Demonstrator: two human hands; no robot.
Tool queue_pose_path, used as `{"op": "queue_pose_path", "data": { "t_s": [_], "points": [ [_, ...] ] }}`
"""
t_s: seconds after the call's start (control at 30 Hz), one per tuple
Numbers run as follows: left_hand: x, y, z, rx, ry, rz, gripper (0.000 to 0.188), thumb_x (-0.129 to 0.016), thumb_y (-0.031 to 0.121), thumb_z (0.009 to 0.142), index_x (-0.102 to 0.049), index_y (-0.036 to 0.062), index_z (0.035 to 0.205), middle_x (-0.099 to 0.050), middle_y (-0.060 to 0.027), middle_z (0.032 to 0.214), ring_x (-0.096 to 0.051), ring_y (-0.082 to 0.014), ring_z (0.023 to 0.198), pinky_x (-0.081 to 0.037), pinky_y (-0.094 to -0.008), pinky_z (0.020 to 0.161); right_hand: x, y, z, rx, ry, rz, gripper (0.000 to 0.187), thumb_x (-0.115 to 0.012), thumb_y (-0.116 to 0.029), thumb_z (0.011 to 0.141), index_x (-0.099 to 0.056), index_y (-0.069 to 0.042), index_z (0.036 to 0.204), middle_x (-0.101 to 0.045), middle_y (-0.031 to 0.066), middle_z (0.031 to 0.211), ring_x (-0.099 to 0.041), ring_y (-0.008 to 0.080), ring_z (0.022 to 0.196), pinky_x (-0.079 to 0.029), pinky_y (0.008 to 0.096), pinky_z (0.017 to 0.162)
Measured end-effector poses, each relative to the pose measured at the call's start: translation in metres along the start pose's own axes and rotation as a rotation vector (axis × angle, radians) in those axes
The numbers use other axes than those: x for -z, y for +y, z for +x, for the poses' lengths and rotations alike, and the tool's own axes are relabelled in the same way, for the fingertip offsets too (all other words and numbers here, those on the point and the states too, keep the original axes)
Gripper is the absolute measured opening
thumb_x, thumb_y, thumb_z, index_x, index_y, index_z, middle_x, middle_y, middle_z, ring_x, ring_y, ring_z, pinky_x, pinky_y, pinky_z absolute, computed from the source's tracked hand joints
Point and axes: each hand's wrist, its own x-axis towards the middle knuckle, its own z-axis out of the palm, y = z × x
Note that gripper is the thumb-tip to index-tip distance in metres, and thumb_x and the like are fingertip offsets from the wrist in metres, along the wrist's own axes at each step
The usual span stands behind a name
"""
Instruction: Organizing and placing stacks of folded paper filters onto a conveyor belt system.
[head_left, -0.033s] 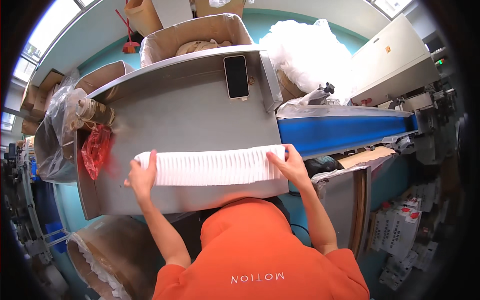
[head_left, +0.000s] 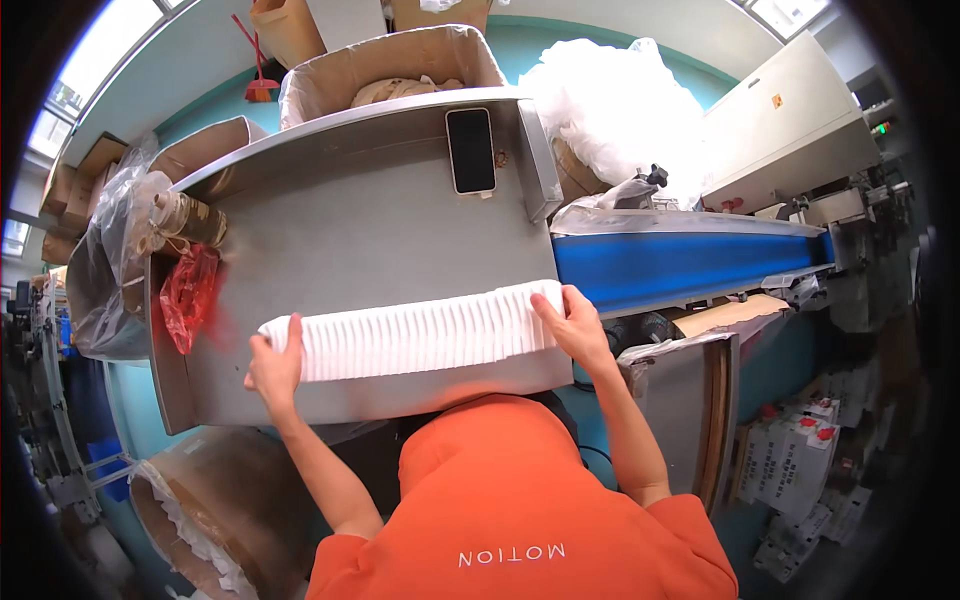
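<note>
Grip: both hands press inward on the two ends of a long white stack of flat pieces point(head_left: 420, 335), squeezing it between them.
Left hand point(head_left: 272, 368): palm flat against the stack's left end, fingers curled over its top edge, thumb below.
Right hand point(head_left: 568, 325): fingers spread over the right end of the stack, thumb on the near side, wrist angled back toward the body.
Stack: lies on its side across the near part of a grey metal table point(head_left: 370, 235), running left to right, its ribbed edges facing up; its right end reaches the table's right edge.
Table top: a black phone point(head_left: 470, 150) lies face up near the far right corner, well apart from the stack; a red mesh bag point(head_left: 188, 295) sits at the left edge, next to a brown paper-wrapped roll point(head_left: 185, 218).
Right of table: a blue conveyor belt point(head_left: 685, 262) runs away from the table edge, just beside the right hand.
Behind table: an open cardboard box point(head_left: 390, 60) and a heap of clear plastic film point(head_left: 610, 95).
Lower left: a round cardboard drum point(head_left: 205, 510) lined with white material, below the table.
Person: orange top, seen from above.
</note>
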Motion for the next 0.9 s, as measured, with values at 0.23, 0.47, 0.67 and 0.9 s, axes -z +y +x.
{"op": "queue_pose_path", "data": {
  "t_s": [0.23,0.47,0.67,0.9],
  "points": [
    [-0.031,-0.076,-0.032,0.01,0.275,-0.305,0.085,-0.056,0.059,0.09,-0.035,-0.0079,0.138,-0.046,-0.0324,0.134,-0.046,-0.0436,0.126,-0.036,-0.047,0.105,-0.001,0.03,0.012,-0.353,-0.263,1.019,0.041,-0.048,-0.027,0.101,-0.051,0.004,0.129,-0.061,0.0112,0.121,-0.061,0.0182,0.109,-0.049,0.0317,0.093],
    [-0.035,-0.047,-0.042,-0.103,0.343,-0.295,0.079,-0.055,0.058,0.09,-0.033,0.0056,0.145,-0.044,-0.0243,0.14,-0.043,-0.0413,0.129,-0.036,-0.048,0.105,0.009,0.041,-0.009,-0.385,-0.382,0.941,0.041,-0.049,-0.025,0.1,-0.047,-0.003,0.134,-0.058,0.0097,0.125,-0.06,0.0202,0.111,-0.054,0.0374,0.089],
    [-0.04,-0.041,-0.038,-0.113,0.374,-0.262,0.078,-0.056,0.058,0.09,-0.034,0.0084,0.145,-0.045,-0.0221,0.139,-0.044,-0.0396,0.128,-0.037,-0.0489,0.104,0.008,0.031,0.001,-0.04,-0.157,0.324,0.036,-0.051,-0.037,0.101,-0.06,-0.003,0.11,-0.059,-0.0003,0.092,-0.055,0.0062,0.09,-0.049,0.024,0.077],
    [-0.04,-0.04,-0.036,-0.064,0.363,-0.256,0.073,-0.057,0.056,0.09,-0.038,0.0101,0.144,-0.047,-0.0203,0.136,-0.047,-0.0392,0.126,-0.039,-0.0494,0.101,0.005,0.049,-0.006,-0.324,-0.279,0.775,0.03,-0.057,-0.022,0.097,-0.056,-0.003,0.121,-0.064,0.005,0.106,-0.062,0.0133,0.087,-0.051,0.0273,0.074]
  ]
}}
